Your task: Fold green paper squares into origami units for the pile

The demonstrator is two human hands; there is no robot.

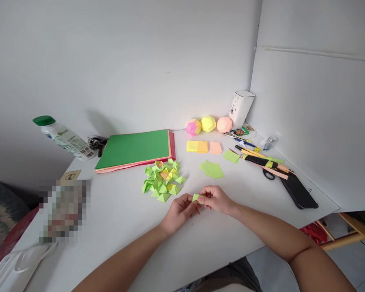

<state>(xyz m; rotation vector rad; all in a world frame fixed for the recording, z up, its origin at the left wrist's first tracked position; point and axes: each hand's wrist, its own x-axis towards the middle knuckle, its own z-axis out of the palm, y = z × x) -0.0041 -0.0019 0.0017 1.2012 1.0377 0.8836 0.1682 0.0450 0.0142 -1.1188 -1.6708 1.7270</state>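
Observation:
Between the fingertips of both hands is a small piece of light green paper (196, 197), partly covered by the fingers. My left hand (181, 209) pinches its left side, and my right hand (215, 199) pinches its right side. Just beyond my left hand lies a heap of folded paper pieces (158, 182), mostly light green with some yellow and orange ones. Flat light green paper squares (212, 169) rest on the table beyond my right hand. Another green square (231, 156) lies farther to the right.
Colored paper sheets (136, 148) are stacked at the back left, near a tilted bottle (68, 140). Paper balls (208, 123) and sticky-note pads (197, 146) sit by the wall. At right are a cutter (258, 160), scissors (268, 174), a black phone (298, 190) and a small jar (270, 142).

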